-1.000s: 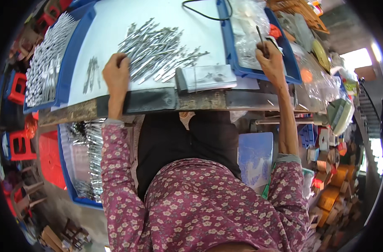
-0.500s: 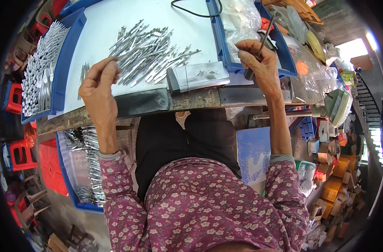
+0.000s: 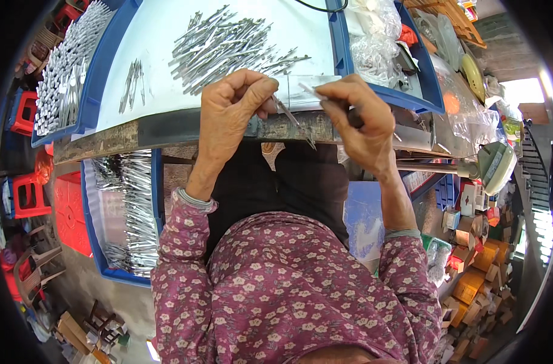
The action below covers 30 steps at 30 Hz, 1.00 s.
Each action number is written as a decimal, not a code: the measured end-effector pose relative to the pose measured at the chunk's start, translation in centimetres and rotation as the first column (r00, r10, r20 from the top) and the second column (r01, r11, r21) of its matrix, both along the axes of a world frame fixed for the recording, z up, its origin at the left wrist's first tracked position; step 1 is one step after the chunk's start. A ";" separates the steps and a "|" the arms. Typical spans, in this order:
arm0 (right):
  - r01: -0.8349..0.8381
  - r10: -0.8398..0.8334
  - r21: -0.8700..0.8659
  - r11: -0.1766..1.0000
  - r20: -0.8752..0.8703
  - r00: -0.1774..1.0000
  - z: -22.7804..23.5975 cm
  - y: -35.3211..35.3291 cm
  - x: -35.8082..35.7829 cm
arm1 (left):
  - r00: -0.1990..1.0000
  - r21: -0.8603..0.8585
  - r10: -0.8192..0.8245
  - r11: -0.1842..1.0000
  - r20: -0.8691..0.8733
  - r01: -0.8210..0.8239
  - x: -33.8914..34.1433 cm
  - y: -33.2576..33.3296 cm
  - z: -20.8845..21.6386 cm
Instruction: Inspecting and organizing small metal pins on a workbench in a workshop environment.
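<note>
My left hand (image 3: 231, 103) pinches a thin silver metal clip (image 3: 291, 118) over the table's front edge; the clip slants down to the right. My right hand (image 3: 355, 115) is closed on a dark-handled tool (image 3: 352, 118) whose tip meets a small metal piece at the clip's upper end. Behind the hands lies a heap of the same silver clips (image 3: 228, 45) on a white work surface (image 3: 161, 79) in a blue-rimmed tray. A smaller bunch of clips (image 3: 133, 76) lies to the left.
A blue tray of sorted clips (image 3: 64, 67) sits far left, and another blue bin of clips (image 3: 128, 212) stands below the table. Clear plastic bags (image 3: 376, 42) fill the tray at right. Red stools (image 3: 25, 112), boxes and a green-white scale (image 3: 495, 164) surround the bench.
Both hands have come together from the table's sides to the front edge. The left hand picked a clip from the surface; the right hand brought the tool out of the right tray.
</note>
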State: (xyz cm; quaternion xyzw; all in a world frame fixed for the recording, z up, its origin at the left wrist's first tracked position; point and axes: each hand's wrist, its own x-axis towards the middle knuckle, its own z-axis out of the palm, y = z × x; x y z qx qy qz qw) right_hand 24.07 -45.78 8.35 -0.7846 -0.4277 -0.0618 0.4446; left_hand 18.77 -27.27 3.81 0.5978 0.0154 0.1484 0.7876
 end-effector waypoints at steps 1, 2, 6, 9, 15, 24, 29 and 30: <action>-0.004 0.005 -0.019 1.000 0.075 0.997 0.1 0.2 -0.4 | 1.000 -0.004 -0.005 1.000 0.000 0.005 0.1 0.0 -0.1; -0.010 0.014 -0.026 1.000 0.157 0.988 -0.4 0.3 -0.4 | 0.998 -0.053 -0.061 0.997 0.009 0.062 0.3 0.0 -0.2; -0.012 0.024 -0.040 0.999 0.303 0.953 -1.8 1.1 -1.3 | 0.997 -0.066 -0.073 0.995 0.031 0.075 0.3 -0.5 -0.8; 0.030 0.006 -0.092 0.995 0.370 0.929 -2.3 1.3 -1.5 | 0.997 -0.057 -0.066 0.996 0.042 0.068 0.2 -0.4 -1.2; 0.032 0.010 -0.117 0.993 0.341 0.940 -2.1 1.1 -1.8 | 0.996 -0.068 -0.063 0.995 0.063 0.068 0.2 -0.3 -1.7; 0.014 0.038 -0.136 0.991 0.371 0.928 -2.5 0.9 -1.6 | 0.995 -0.070 -0.077 0.994 0.060 0.081 0.1 -0.4 -2.0; 0.015 0.060 -0.222 0.975 0.330 0.942 -2.1 0.7 -1.4 | 0.996 -0.107 -0.064 0.992 0.055 0.069 0.1 -0.6 -2.6; 0.015 0.061 -0.223 0.975 0.330 0.942 -2.0 0.6 -1.4 | 0.996 -0.138 -0.061 0.988 0.058 0.068 0.2 -0.7 -2.9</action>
